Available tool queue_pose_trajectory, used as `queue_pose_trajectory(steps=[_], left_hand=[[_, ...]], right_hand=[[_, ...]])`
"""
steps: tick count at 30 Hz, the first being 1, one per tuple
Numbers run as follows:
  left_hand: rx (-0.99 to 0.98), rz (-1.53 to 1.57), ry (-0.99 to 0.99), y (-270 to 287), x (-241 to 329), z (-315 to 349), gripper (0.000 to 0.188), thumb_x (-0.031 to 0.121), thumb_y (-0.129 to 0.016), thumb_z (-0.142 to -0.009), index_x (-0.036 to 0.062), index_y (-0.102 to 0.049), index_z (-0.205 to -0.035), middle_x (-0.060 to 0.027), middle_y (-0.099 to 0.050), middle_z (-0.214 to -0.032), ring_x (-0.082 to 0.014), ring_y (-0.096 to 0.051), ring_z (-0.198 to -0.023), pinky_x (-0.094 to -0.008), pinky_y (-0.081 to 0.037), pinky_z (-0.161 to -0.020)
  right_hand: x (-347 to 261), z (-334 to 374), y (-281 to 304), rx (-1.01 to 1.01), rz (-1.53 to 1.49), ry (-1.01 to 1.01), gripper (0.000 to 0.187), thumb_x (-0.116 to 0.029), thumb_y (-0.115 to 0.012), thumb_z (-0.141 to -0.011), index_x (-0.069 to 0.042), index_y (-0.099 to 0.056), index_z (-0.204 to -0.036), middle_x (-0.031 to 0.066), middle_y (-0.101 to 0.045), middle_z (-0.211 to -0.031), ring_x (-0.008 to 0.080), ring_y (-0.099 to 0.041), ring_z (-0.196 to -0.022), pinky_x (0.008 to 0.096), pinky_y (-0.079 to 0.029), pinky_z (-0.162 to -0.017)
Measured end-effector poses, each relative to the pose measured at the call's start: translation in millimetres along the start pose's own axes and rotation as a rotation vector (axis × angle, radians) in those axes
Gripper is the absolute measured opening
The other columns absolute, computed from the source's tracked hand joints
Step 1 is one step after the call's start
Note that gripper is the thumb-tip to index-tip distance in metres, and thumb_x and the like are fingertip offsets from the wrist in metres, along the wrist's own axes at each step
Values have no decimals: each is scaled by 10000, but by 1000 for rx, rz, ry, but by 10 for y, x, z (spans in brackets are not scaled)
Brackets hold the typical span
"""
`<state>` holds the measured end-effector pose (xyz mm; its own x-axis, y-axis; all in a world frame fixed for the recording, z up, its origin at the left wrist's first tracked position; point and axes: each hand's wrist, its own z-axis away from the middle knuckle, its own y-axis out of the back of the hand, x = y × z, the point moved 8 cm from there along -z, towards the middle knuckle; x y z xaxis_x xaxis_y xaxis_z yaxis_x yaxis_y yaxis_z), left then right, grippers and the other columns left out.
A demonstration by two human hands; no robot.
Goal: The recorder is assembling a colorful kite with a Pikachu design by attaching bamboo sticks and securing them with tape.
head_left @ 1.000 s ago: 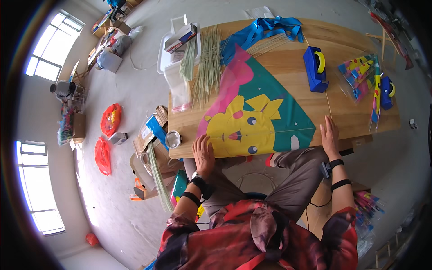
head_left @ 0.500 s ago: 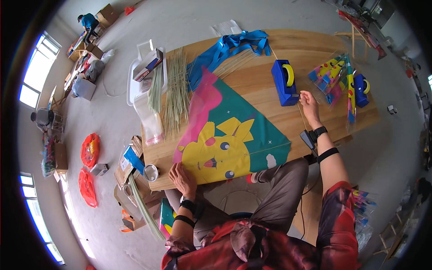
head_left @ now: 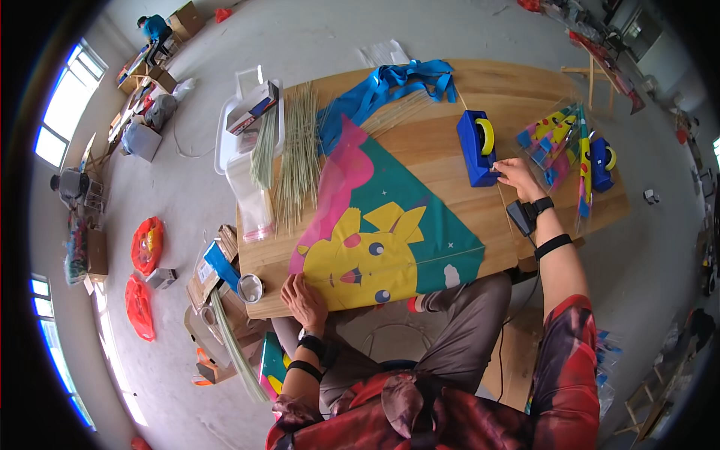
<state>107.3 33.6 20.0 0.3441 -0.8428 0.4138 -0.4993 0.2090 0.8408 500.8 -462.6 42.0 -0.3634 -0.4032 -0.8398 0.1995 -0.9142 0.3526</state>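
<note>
My loose left hand (head_left: 304,301) rests on the green-pink-yellow triangular fabric (head_left: 397,240), seven o'clock on the wooden tabletop (head_left: 532,97); light pressure could cause slippage. My right hand (head_left: 517,174), grip unclear, meets the blue tape dispenser (head_left: 473,150), two o'clock.

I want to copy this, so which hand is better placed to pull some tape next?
Probably the right hand: it is right at the near end of a blue tape dispenser. The left hand is farther away, touching the printed sheet.
</note>
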Motion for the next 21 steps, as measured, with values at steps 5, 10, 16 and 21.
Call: queue_pose_trajectory(steps=[5, 10, 16, 21], left_hand=[[-2, -11, -15, -19, -19, 8, 333, 111, -534, -942, 18, -586, -1257, -209, -563, -1275, -395, -497, -1234, -524, -340, -1096], [-8, -5, -32, -39, 29, 5, 340, 102, -544, -927, 17, -588, -1253, -209, -560, -1277, -400, -494, -1233, -525, -339, -1098], [-8, -19, -37, -22, 0, 17, 349, 109, -548, -915, 20, -589, -1250, -209, -555, -1277, -401, -490, -1234, -527, -338, -1098], [-12, -18, -24, -36, 24, 9, 341, 113, -546, -909, 27, -593, -1235, -200, -556, -1277, -399, -489, -1228, -527, -342, -1087]], right_hand=[[-62, 82, -4, -133, -263, 19, 142, -154, -645, -1019, -18, -685, -1033, 53, -693, -1065, 163, -659, -1041, 421, -530, -1034], [80, 127, 86, -99, -330, 95, 96, -58, -635, -992, 31, -668, -1007, 97, -654, -1075, 210, -641, -1083, 422, -541, -1061], [98, 195, -6, -56, -406, 101, 174, -36, -657, -980, 102, -635, -1083, 118, -562, -1259, 224, -609, -1194, 412, -482, -1145], [188, 142, 18, -79, -386, 120, 280, -53, -656, -979, 103, -573, -1197, 98, -570, -1211, 189, -613, -1163, 339, -500, -1097]])
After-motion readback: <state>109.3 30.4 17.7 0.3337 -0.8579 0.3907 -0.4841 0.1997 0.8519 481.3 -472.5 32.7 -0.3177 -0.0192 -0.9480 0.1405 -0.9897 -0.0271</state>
